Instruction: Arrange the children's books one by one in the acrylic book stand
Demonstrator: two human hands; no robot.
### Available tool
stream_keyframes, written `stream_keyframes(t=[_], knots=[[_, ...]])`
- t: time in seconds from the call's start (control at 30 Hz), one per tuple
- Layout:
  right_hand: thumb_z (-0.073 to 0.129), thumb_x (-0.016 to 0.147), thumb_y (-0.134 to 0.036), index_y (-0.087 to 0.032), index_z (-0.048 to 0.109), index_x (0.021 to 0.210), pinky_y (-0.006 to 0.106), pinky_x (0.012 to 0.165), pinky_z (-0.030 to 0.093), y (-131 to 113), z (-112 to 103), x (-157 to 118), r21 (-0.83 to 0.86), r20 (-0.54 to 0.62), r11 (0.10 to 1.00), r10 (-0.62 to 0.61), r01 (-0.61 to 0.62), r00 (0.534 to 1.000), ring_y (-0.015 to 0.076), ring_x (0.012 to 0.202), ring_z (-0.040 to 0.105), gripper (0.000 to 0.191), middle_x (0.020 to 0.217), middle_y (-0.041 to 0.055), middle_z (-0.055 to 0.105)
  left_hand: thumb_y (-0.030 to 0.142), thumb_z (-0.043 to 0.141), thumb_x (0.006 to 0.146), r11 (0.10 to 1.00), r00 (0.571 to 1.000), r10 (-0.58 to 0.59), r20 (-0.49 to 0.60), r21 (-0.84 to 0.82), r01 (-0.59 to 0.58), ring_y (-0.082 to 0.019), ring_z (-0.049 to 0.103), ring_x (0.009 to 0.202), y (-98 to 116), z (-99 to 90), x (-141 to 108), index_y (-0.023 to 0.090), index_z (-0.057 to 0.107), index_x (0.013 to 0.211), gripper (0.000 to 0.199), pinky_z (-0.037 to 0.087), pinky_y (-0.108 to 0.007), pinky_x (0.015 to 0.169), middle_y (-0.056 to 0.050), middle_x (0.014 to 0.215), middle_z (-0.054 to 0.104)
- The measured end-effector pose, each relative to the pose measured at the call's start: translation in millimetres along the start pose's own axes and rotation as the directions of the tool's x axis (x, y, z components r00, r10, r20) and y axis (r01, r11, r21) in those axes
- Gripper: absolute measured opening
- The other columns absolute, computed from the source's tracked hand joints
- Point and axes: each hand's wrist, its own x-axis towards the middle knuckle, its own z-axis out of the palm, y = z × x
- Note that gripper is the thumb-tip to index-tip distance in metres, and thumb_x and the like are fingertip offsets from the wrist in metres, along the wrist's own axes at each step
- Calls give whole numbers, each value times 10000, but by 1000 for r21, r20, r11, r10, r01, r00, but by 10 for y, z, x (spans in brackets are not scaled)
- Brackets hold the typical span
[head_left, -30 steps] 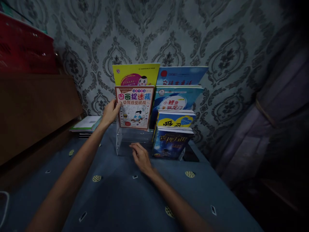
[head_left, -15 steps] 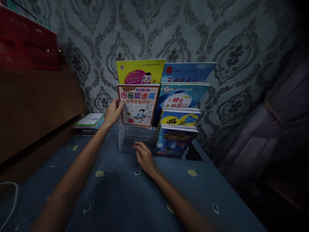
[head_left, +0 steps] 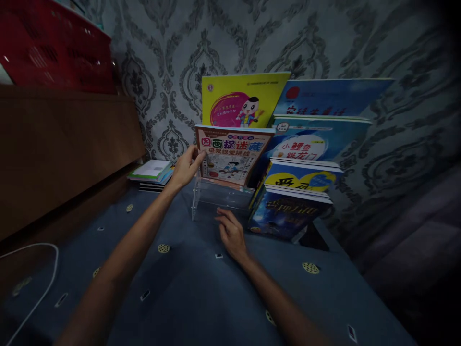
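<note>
A clear tiered book stand (head_left: 223, 199) rests on the blue patterned cloth. My left hand (head_left: 189, 166) is closed on the left edge of a picture book (head_left: 236, 158) with a brown-bordered cover, which leans in the stand's middle tier. Behind it stands a yellow book (head_left: 245, 101). Low in front, my right hand (head_left: 232, 234) has loosely bent fingers, apart and holding nothing, by the stand's front tier. Whether its fingertips touch the plastic I cannot tell. On the stand's right half are a dark blue book (head_left: 284, 216), yellow-and-blue books (head_left: 306, 178), a light blue book (head_left: 306, 139) and a blue book (head_left: 334, 93).
A small pile of books (head_left: 151, 170) lies left of the stand, near a brown wooden cabinet (head_left: 68, 149) with a red basket (head_left: 57, 53) on top. Patterned wallpaper (head_left: 162, 72) rises behind. A white cable (head_left: 54, 269) curves at left; a pale curtain (head_left: 399, 230) hangs at right.
My view has turned a little left and come nearer, so the stand and both hands appear further right. My left hand still holds the picture book; my right hand keeps its place by the stand.
</note>
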Motion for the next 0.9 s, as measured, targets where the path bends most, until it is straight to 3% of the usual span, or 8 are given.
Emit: stream_keyframes(t=[0.13, 0.27, 0.33, 0.4, 0.47, 0.53, 0.73, 0.9], knots=[[465, 854, -33, -234, 734, 985, 409, 953, 584, 4, 13, 1, 1, -21, 1000, 5, -4, 1000, 228, 1134, 681, 361, 1186, 102, 707, 436, 443, 1024, 998, 999, 2, 42, 66, -5, -170, 614, 868, -79, -65, -134, 192, 565, 991, 274, 459, -279, 783, -35, 941, 673], [467, 837, -17, -227, 742, 982, 414, 964, 576, -2, 18, -5, 16, -8, 1000, 19, -19, 1000, 235, 1145, 674, 375, 1198, 109, 701, 390, 412, 1026, 953, 993, -96, 71, 293, 71, -205, 627, 925, -379, -142, -426, 190, 591, 1027, 268, 482, -318, 855, -68, 982, 685], [465, 836, -12, -225, 742, 979, 417, 962, 574, -8, 23, -14, 15, -13, 1000, 22, -22, 1000, 238, 1144, 672, 378, 1202, 112, 699, 380, 437, 1006, 867, 977, -195, 81, 480, 133, -254, 608, 1061, -612, -203, -581, 183, 607, 1086, 272, 472, -373, 951, -113, 1104, 686], [468, 835, -7, -222, 741, 972, 418, 955, 574, -19, 31, -26, 8, -21, 1000, 22, -21, 1000, 240, 1143, 669, 374, 1210, 115, 697, 390, 467, 979, 700, 940, -342, 8, 669, 249, -328, 536, 1230, -874, -297, -704, 135, 584, 1223, 372, 441, -464, 1030, -189, 1274, 632], [474, 830, -1, -219, 739, 961, 424, 950, 572, -31, 40, -35, -4, -24, 1000, 15, -15, 1000, 245, 1141, 664, 368, 1219, 116, 697, 423, 481, 963, 546, 885, -462, -54, 770, 332, -383, 425, 1374, -1136, -425, -782, 74, 491, 1379, 543, 389, -565, 1089, -251, 1453, 512], [474, 829, 1, -223, 737, 955, 434, 941, 573, -42, 46, -39, -22, -25, 1000, 5, -6, 1000, 250, 1134, 659, 368, 1228, 110, 699, 486, 485, 953, 470, 836, -549, -20, 819, 329, -410, 271, 1487, -1378, -571, -817, 59, 374, 1494, 698, 312, -657, 1126, -260, 1583, 366], [464, 831, 12, -223, 734, 935, 429, 895, 592, -60, 49, -19, -49, -33, 999, -10, 8, 999, 252, 1116, 662, 373, 1237, 115, 698, 600, 486, 925, 462, 715, -678, 172, 856, 232, -457, 147, 1531, -1840, -852, -768, 140, 311, 1564, 806, 249, -771, 1097, -219, 1639, 288], [458, 831, 17, -231, 730, 943, 430, 882, 599, -71, 45, -14, -57, -33, 998, 5, -6, 999, 250, 1115, 662, 385, 1253, 107, 690, 540, 498, 942, 442, 765, -617, 185, 886, 142, -418, 286, 1485, -1833, -907, -780, 124, 371, 1520, 723, 288, -725, 1096, -250, 1557, 425]])
